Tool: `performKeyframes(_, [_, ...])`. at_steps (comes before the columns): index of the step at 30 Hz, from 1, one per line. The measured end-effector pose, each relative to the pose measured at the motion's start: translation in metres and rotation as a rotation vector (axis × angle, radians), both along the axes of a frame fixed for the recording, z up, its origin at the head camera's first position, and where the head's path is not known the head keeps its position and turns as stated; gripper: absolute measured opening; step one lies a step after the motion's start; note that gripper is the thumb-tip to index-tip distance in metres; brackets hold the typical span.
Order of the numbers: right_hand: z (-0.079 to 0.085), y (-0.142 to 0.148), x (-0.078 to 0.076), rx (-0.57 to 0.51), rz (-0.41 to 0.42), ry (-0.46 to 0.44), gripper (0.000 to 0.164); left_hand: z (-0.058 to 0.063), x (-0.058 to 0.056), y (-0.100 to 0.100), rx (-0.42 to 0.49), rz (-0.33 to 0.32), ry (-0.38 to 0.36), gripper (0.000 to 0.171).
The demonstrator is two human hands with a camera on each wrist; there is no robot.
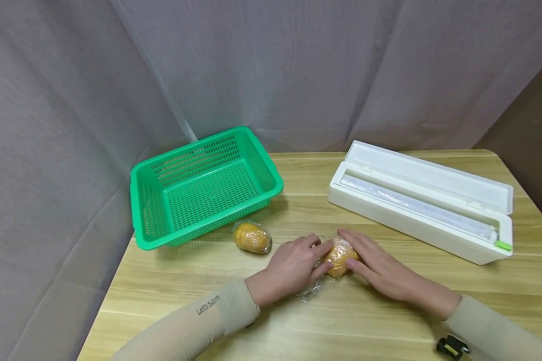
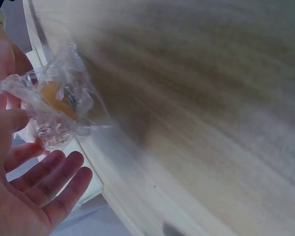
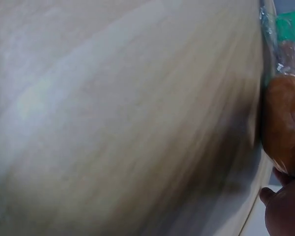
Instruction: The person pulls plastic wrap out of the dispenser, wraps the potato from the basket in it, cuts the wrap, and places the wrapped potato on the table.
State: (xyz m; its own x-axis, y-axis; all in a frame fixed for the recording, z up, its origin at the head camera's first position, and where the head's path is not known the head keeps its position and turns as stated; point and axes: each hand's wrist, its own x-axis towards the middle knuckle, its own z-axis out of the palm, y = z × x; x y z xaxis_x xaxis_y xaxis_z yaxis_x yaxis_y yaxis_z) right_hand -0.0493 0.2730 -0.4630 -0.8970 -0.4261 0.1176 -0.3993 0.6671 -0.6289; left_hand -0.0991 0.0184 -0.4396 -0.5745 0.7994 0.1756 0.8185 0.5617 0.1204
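Note:
A rounded orange-yellow fruit (image 1: pixel 339 256), loosely covered in clear cling film (image 2: pixel 71 98), lies on the table between both hands. From its left side, my left hand (image 1: pixel 296 263) pinches the film with thumb and index finger, while the other fingers (image 2: pixel 71 184) spread away in the left wrist view. My right hand (image 1: pixel 384 268) holds the fruit from the right, thumb at the near side and fingers at the far side. To the left, a second film-wrapped fruit (image 1: pixel 252 237) sits near the basket. In the right wrist view, the held fruit (image 3: pixel 285 123) shows at the right edge.
A green perforated basket (image 1: pixel 208 233) stands at the back left. At the back right is a white cling film dispenser (image 1: pixel 402 228), lid up, with a film roll (image 1: pixel 415 205) inside and a green tab (image 1: pixel 503 245) at its end. Grey curtain (image 1: pixel 271 75) hangs behind the wooden table (image 1: pixel 298 331).

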Motion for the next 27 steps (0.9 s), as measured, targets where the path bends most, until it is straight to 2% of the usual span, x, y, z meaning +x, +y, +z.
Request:
performKeyframes(5, [0.01,0.009,-0.001,-0.045,-0.045,-0.017,0.045,0.004,-0.002,0.003,-0.032,-0.013,0.0,0.056])
performKeyframes(9, [0.015,0.016,-0.004,-0.07,-0.075,-0.021,0.043,0.007,-0.004,0.006,-0.06,-0.043,0.036,0.064])
performKeyframes(13, [0.016,0.021,-0.004,-0.073,-0.09,-0.01,0.042,0.009,-0.009,0.009,-0.09,-0.065,0.078,0.062])
performKeyframes(18, [0.017,0.026,0.001,-0.076,-0.121,0.015,0.039,0.01,-0.012,0.009,-0.116,-0.076,0.094,0.059])
performKeyframes(22, [0.017,0.03,0.006,-0.077,-0.139,0.034,0.036,0.009,-0.013,0.008,-0.093,-0.083,0.119,0.055])
performKeyframes(27, [0.016,0.03,0.011,-0.084,-0.129,0.048,0.032,0.005,-0.011,0.006,-0.014,-0.089,0.159,0.047])
